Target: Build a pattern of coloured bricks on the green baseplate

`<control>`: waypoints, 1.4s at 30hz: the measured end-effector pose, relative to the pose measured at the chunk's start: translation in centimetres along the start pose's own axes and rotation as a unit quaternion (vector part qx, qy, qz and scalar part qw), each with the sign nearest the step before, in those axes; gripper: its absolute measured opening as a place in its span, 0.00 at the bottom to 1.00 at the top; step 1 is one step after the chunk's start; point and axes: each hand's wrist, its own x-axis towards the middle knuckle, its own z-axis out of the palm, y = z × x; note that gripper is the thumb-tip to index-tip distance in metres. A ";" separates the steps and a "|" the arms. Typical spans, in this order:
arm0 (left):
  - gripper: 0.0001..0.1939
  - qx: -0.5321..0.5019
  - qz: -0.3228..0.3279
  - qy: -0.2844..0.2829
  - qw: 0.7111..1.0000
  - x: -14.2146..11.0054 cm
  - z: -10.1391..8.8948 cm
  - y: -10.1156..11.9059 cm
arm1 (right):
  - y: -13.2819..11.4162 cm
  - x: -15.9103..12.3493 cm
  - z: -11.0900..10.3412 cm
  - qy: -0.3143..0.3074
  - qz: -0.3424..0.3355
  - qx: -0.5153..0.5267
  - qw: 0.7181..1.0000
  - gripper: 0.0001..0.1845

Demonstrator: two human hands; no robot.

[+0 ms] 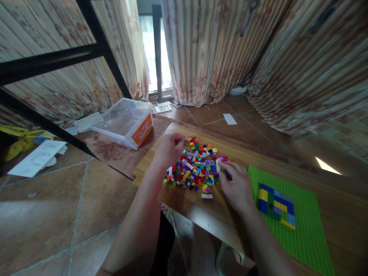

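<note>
A heap of small loose toy bricks [191,168] in many colours lies on a wooden table [198,212]. At the heap's far left edge, my left hand [170,148] has its fingers pinched together; anything between them is too small to make out. My right hand [236,184] reaches into the right side of the heap, thumb and fingers apart, with dark bricks showing in the gap. Its fingertips are close to a white brick [217,165]. To the right, a green baseplate [304,214] carries a flat patch of blue, yellow, green and purple bricks [276,205].
A single white brick [207,196] lies in front of the heap. Beyond the table's left end, a clear plastic box [120,119] with an orange label stands on a mat. A black metal frame [106,50] crosses the left side. Striped curtains [212,53] hang behind.
</note>
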 end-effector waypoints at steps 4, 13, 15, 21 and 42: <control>0.09 0.000 0.006 -0.015 1.000 0.0 0.1 0.2 | -0.7 0.6 1.0 -0.019 -0.010 -0.027 0.999 0.20; 0.10 0.010 0.010 -0.044 0.999 -0.1 0.0 0.8 | -1.3 1.7 1.8 -0.054 0.005 -0.008 0.998 0.16; 0.10 0.013 0.006 -0.048 0.999 0.0 0.1 0.9 | -1.4 1.7 1.8 -0.050 0.017 0.001 0.999 0.13; 0.11 0.014 -0.019 -0.046 0.999 0.4 0.5 1.0 | -2.0 1.9 1.2 -0.032 0.029 0.022 0.999 0.09; 0.12 -0.015 0.240 -0.267 0.933 -4.6 10.0 7.9 | 4.5 -4.4 -8.8 0.092 0.270 0.267 0.920 0.13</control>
